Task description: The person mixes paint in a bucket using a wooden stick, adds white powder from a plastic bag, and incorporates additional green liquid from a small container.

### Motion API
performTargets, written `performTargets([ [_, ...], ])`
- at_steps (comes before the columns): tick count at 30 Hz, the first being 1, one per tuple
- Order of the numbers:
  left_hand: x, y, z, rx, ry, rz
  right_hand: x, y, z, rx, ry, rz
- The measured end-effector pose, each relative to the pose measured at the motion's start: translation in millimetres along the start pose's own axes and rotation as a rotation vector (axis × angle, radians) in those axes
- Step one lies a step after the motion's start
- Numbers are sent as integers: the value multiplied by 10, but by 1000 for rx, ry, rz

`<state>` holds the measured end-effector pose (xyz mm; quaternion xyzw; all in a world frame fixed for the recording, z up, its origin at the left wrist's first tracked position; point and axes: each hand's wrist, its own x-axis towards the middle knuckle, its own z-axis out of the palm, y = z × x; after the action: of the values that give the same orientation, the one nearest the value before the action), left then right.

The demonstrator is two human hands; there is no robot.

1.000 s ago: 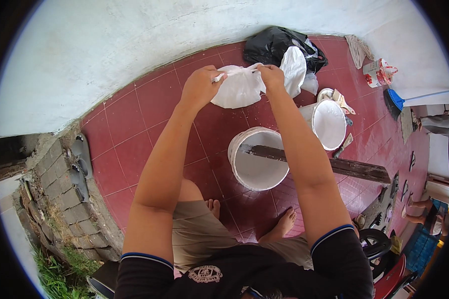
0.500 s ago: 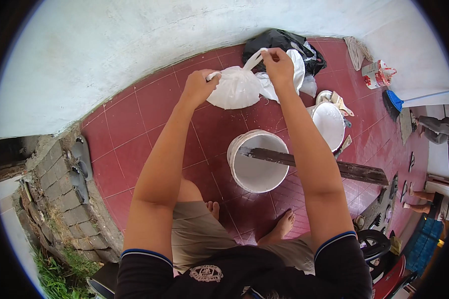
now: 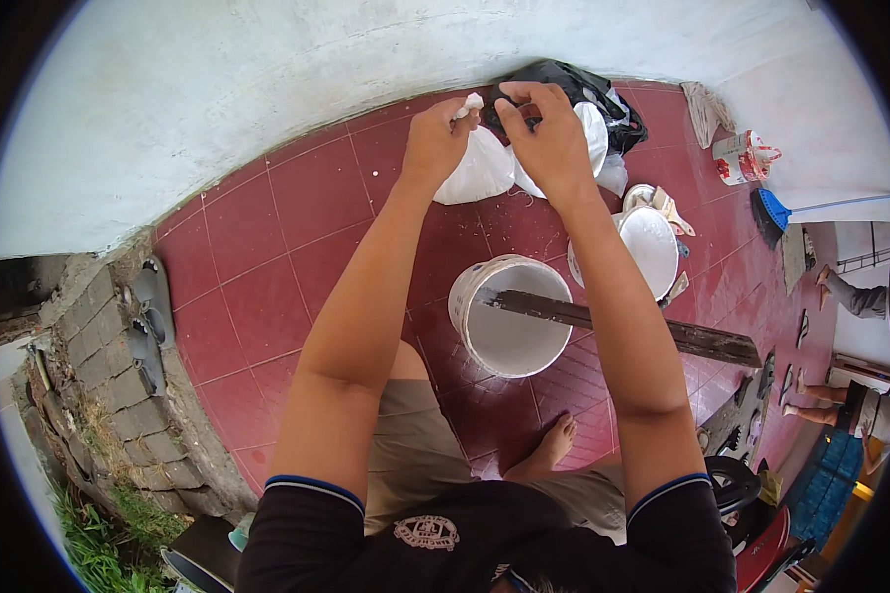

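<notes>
A full white plastic bag (image 3: 482, 170) hangs or rests below my hands, near the wall side of the red tiles. My left hand (image 3: 438, 140) is closed around its gathered neck, and a crumpled white end pokes out above the fingers. Just to the right, my right hand (image 3: 549, 136) has its thumb and fingers curved apart, with nothing visible between them. Nearer to me stands a white bucket (image 3: 509, 361), its inside coated pale. A dark wooden stick (image 3: 623, 321) leans in it, slanting out to the right under my right forearm.
Behind my right hand lie a black plastic bag (image 3: 618, 124) and another white bag (image 3: 594, 138). Right of them are a second white tub (image 3: 651, 247), a paintbrush (image 3: 674, 215), a red-and-white paint can (image 3: 737, 158) and a blue broom (image 3: 773, 211). Grey sandals (image 3: 148, 306) lie at left.
My right hand has let go of the bag's stretched handle and spread its fingers. My left hand has moved up and right, now gripping the bunched neck.
</notes>
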<state>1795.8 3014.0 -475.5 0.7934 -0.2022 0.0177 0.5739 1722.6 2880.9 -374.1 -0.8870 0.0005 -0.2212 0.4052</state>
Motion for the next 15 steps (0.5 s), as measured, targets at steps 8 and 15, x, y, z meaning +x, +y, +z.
performTargets([
  [8,203,79,70,-175,306,3,-1155,-684,-981,166,-177,175],
  [15,231,-184,15,-38,298,-174,-2227,-629,-1570,253,-638,462],
])
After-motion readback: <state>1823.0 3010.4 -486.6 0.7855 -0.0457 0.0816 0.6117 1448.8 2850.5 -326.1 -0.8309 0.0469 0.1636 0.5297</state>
